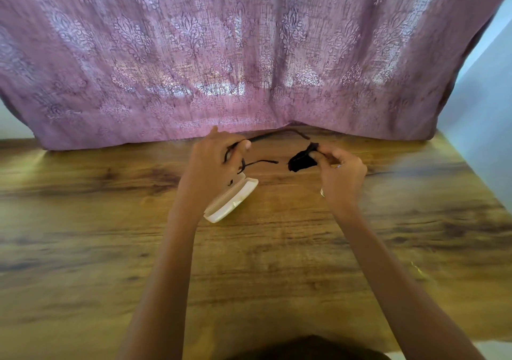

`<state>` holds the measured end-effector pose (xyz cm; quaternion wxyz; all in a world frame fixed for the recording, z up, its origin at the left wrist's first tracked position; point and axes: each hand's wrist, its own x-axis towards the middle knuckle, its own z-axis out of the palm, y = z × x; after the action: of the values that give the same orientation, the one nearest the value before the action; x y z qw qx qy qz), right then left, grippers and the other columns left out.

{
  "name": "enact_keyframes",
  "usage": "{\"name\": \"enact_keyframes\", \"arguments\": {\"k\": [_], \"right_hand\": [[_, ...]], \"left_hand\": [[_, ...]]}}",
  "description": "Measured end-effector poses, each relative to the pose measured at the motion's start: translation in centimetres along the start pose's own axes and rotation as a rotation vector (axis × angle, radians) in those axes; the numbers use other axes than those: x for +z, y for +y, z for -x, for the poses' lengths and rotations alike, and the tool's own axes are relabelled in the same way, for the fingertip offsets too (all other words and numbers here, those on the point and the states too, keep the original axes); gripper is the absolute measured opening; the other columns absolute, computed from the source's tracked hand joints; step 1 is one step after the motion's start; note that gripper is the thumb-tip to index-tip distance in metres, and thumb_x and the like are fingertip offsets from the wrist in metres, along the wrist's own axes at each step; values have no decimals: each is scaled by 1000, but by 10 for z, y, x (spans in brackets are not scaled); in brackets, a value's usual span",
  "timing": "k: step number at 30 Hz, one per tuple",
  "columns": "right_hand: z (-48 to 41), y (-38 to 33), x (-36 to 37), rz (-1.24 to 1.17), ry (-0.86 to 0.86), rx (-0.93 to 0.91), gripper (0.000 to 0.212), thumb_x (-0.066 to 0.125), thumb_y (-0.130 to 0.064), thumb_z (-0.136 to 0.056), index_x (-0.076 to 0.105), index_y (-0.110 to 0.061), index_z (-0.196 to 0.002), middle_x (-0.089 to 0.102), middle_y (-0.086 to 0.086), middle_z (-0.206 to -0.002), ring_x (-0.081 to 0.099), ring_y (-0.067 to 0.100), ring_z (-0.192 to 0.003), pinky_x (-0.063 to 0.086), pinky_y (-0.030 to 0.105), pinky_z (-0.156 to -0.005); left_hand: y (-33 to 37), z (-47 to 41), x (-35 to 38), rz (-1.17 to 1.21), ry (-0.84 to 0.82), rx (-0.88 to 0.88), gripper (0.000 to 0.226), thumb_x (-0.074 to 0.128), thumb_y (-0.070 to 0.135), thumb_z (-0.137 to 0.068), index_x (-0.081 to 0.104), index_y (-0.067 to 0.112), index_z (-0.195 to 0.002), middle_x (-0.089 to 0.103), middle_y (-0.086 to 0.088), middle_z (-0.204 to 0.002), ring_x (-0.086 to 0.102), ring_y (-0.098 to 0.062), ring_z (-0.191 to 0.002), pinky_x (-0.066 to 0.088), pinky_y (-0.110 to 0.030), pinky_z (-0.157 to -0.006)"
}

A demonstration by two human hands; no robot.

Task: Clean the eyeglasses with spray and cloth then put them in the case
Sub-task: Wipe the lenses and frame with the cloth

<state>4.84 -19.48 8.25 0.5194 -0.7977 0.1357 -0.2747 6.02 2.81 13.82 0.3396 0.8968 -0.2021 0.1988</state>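
Head view: my left hand (213, 163) is gripping the eyeglasses (259, 163) steady; my right hand (339, 170) is pinching the cloth (302, 161) for wiping; the case (231, 200) is waiting beneath my left hand.

You're sitting at home by the look of it, not in any shop or lab. In front of you hangs a mauve curtain (221, 55) with a pale damask pattern, daylight glowing through its weave, and its hem drapes right onto the far edge of your desk (83, 221). That desk has a warm wood-grain top, knots and dark streaks running across it, the sort of furniture a living room or bedroom has. Off to your right a plain pale wall (482, 127) closes the corner. Soft fabric, window light, domestic furniture: a lived-in room.
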Motion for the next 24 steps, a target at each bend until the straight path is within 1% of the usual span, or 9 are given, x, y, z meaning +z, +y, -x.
{"name": "enact_keyframes", "arguments": {"k": [2,4,5,8,11,14,19,22,24], "right_hand": [[5,-3,1,-49,-11,69,11,76,-13,-81,77,-19,-90,66,-21,-70,60,-6,-63,43,6,-61],[12,-12,5,-161,-159,118,18,76,-10,-81,75,-28,-83,69,-18,-65,61,-6,-59,45,9,-57],[16,-17,8,-226,-257,136,23,75,-8,-82,73,-31,-82,71,-18,-66,60,-6,-56,45,10,-54],[25,-31,19,-339,-441,146,18,74,-5,-83,76,-22,-90,74,-12,-71,60,-1,-57,45,15,-49],[28,-39,23,-429,-512,160,16,73,-5,-83,76,-13,-96,75,-4,-75,61,5,-60,45,16,-48],[29,-41,22,-468,-530,171,15,74,-6,-83,76,-15,-95,76,-1,-76,60,7,-60,45,16,-48],[28,-45,21,-460,-514,166,11,74,-8,-84,75,-16,-92,75,-3,-75,63,4,-59,46,15,-48],[24,-45,17,-532,-488,259,10,72,-10,-86,74,-19,-89,73,-5,-68,61,2,-57,46,14,-48],[18,-43,13,-582,-468,346,7,72,-13,-86,75,-17,-90,74,-5,-71,62,1,-59,46,14,-49]], "left_hand": [[4,-2,-1,54,36,-84,17,60,19,-94,73,10,-87,71,-7,-71,61,-22,-58,31,-18,-110],[10,-4,-1,162,21,-211,16,60,25,-94,73,19,-87,71,0,-73,61,-15,-60,38,1,-77],[11,-6,1,188,-2,-265,16,60,28,-94,74,22,-88,71,5,-73,62,-7,-65,39,0,-66],[15,-11,6,237,-45,-355,17,60,32,-93,74,24,-90,67,15,-68,59,11,-61,39,0,-58],[19,-13,8,247,-45,-393,21,58,33,-93,75,21,-89,70,7,-63,61,0,-57,36,-3,-49],[20,-15,10,253,-39,-443,25,58,34,-93,76,19,-86,72,-1,-66,63,-11,-62,37,-6,-49],[20,-17,13,314,-74,-492,29,58,43,-92,77,21,-88,72,10,-70,62,8,-62,42,-4,-58],[12,-10,9,396,-171,-522,47,49,57,-91,75,18,-88,73,-2,-82,63,-16,-74,43,-27,-72],[2,-2,6,419,-222,-499,46,47,56,-92,74,19,-92,72,-4,-84,62,-23,-77,42,-30,-73]]}}
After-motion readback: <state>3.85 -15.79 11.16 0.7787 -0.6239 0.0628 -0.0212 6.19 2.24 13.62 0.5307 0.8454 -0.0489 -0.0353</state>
